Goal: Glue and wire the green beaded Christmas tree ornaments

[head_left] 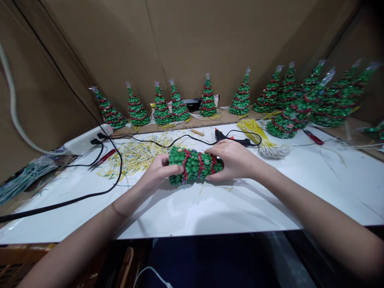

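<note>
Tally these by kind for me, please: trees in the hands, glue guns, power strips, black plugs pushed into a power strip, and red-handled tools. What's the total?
Held tree: 1
Glue gun: 1
Power strip: 1
Black plugs: 2
Red-handled tools: 2
Total: 7

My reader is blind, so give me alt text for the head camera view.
The left hand and right hand hold a small Christmas tree sideways at a white table. Behind it are a glue gun, yellow wires, clippings and a row of similar trees.
</note>
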Motion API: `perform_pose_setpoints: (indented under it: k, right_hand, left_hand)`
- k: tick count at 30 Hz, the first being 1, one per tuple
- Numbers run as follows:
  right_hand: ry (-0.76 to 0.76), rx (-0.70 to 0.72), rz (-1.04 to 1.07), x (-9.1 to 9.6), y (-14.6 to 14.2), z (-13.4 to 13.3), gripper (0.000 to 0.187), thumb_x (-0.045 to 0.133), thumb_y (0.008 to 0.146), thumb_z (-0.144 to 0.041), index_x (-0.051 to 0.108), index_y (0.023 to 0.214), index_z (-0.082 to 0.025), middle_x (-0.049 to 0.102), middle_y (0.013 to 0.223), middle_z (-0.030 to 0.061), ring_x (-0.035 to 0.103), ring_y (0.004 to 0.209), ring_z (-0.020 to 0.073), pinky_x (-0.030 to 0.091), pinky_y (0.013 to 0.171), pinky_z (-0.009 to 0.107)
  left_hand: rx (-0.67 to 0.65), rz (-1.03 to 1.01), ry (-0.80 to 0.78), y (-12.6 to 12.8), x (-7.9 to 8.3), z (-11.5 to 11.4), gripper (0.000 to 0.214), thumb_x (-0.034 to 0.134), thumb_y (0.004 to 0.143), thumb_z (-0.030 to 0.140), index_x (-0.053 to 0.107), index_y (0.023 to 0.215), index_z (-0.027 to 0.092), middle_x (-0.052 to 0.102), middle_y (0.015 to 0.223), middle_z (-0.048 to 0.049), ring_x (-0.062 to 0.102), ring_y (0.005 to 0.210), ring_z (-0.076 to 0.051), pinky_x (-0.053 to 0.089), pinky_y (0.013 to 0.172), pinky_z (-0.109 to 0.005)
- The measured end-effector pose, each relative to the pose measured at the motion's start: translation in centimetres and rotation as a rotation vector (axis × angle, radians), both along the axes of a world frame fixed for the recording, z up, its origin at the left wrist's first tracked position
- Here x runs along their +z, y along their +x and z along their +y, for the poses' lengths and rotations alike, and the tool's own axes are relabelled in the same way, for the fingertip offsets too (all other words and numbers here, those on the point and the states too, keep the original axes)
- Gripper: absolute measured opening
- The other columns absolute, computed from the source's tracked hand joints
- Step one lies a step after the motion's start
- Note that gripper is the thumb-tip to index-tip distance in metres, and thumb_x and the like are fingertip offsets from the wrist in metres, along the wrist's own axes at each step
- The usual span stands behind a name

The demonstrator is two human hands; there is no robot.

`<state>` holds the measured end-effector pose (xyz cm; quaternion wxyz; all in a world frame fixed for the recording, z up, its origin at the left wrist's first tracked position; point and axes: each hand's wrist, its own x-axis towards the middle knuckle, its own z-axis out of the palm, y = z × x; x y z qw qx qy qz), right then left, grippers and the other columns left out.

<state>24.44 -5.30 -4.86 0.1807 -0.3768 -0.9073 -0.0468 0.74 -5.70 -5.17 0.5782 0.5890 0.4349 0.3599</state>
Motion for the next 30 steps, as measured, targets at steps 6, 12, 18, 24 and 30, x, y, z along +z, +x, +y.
perform_pose_setpoints:
  k: [6, 12, 18, 24, 30]
  right_hand:
    - [0.003, 0.001, 0.003, -0.08, 0.05, 0.08, 0.042, 0.067, 0.066, -0.05, 0.066, 0.09, -0.016, 0.07, 0.083, 0.0099, 0.064, 0.078, 0.0258, 0.039, 0.074, 0.033]
    - [-0.003, -0.004, 0.003, -0.13, 0.13, 0.19, 0.047, 0.067, 0.066, -0.052, 0.066, 0.094, -0.015, 0.07, 0.082, 0.0096, 0.064, 0.078, 0.0256, 0.04, 0.073, 0.033]
    - [-0.008, -0.016, 0.012, -0.18, 0.3, 0.3, 0.05, 0.069, 0.064, -0.053, 0.067, 0.095, -0.014, 0.07, 0.084, 0.0095, 0.064, 0.078, 0.0254, 0.04, 0.073, 0.033]
    - [-0.012, -0.025, 0.016, -0.19, 0.34, 0.33, 0.052, 0.07, 0.063, -0.054, 0.067, 0.097, -0.015, 0.07, 0.084, 0.0096, 0.064, 0.079, 0.0257, 0.04, 0.073, 0.033]
    - [-0.023, -0.031, 0.016, -0.14, 0.37, 0.33, 0.053, 0.07, 0.063, -0.054, 0.067, 0.099, -0.015, 0.07, 0.083, 0.0088, 0.064, 0.078, 0.0256, 0.04, 0.071, 0.033]
  left_hand:
    - [-0.011, 0.004, 0.015, -0.09, -0.2, 0.1, 0.019, 0.07, 0.059, 0.025, 0.067, 0.071, 0.011, 0.065, 0.065, -0.003, 0.058, 0.056, -0.014, 0.046, 0.054, -0.024]
    - [-0.038, -0.019, 0.017, -0.15, -0.34, 0.28, 0.019, 0.07, 0.058, 0.024, 0.067, 0.072, 0.011, 0.066, 0.065, -0.0023, 0.058, 0.056, -0.014, 0.046, 0.054, -0.023]
    - [-0.064, -0.001, 0.024, -0.4, -0.57, 0.65, 0.017, 0.069, 0.059, 0.024, 0.066, 0.069, 0.011, 0.066, 0.064, -0.0027, 0.058, 0.057, -0.014, 0.045, 0.055, -0.023]
    - [-0.077, 0.003, 0.018, -0.55, -0.69, 0.93, 0.017, 0.07, 0.058, 0.024, 0.066, 0.067, 0.011, 0.065, 0.062, -0.002, 0.057, 0.056, -0.014, 0.044, 0.054, -0.023]
    - [-0.067, -0.003, 0.034, -0.31, -0.35, 0.78, 0.015, 0.069, 0.056, 0.024, 0.065, 0.064, 0.011, 0.064, 0.06, -0.0022, 0.057, 0.055, -0.014, 0.044, 0.054, -0.023]
